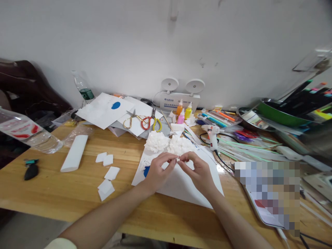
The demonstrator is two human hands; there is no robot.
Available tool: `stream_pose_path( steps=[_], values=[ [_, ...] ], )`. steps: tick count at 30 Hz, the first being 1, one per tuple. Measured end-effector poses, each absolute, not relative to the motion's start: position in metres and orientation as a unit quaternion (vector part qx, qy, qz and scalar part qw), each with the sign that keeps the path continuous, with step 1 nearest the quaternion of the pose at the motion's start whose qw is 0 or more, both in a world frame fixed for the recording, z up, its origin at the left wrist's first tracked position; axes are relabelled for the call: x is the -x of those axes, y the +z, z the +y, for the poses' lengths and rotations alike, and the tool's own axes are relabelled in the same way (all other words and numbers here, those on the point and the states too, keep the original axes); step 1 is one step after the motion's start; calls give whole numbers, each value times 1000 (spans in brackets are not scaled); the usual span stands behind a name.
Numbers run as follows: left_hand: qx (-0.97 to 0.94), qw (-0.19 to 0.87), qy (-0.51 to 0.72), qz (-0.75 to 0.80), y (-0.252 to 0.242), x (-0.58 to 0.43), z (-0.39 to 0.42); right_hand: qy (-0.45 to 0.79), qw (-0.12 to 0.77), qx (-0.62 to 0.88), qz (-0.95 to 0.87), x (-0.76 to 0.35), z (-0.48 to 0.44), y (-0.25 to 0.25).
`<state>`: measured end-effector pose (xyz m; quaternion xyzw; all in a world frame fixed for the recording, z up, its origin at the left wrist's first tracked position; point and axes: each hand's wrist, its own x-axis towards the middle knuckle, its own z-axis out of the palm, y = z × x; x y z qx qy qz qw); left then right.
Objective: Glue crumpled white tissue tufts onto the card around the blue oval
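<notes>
My left hand (160,170) and my right hand (197,171) meet above a white sheet of paper (189,193). Both pinch one small white piece (177,159), which looks like paper; the fingertips mostly cover it. Just beyond my fingers, two fluffy white clumps (156,141) lie side by side on the sheet. A blue patch (146,171) shows beside my left hand, with white bits above it. To the left on the wooden table lie several small white paper squares (105,186).
Scissors (147,121), glue bottles (181,117) and paper sheets (101,110) stand or lie toward the wall. On the right are a glue gun (213,136), its cord, thin sticks (243,148) and a tablet-like device with a blurred screen (269,197). Water bottles (28,129) are at left.
</notes>
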<state>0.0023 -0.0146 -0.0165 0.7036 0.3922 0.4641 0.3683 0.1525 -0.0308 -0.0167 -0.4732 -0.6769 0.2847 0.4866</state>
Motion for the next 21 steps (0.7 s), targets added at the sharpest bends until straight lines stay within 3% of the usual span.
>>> stream_pose_path(
  steps=[21],
  values=[
    [-621, 450, 465, 443, -17, -3, -12, 307, 473, 471, -678, -153, -31, -17]
  ],
)
